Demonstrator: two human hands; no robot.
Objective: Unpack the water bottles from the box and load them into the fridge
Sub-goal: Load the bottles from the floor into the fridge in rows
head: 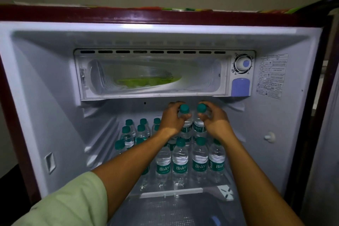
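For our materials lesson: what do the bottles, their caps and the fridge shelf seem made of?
Bottles: clear, glossy thin plastic, probably; water shows through.
Caps: opaque teal plastic, likely moulded.
Fridge shelf: see-through, glass or clear plastic, cannot tell which; white front trim.

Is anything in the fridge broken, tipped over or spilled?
Nothing stands out. The clear green-capped water bottles stand upright on the shelf, and each hand, left and right, holds one more bottle upright. No spill shows.
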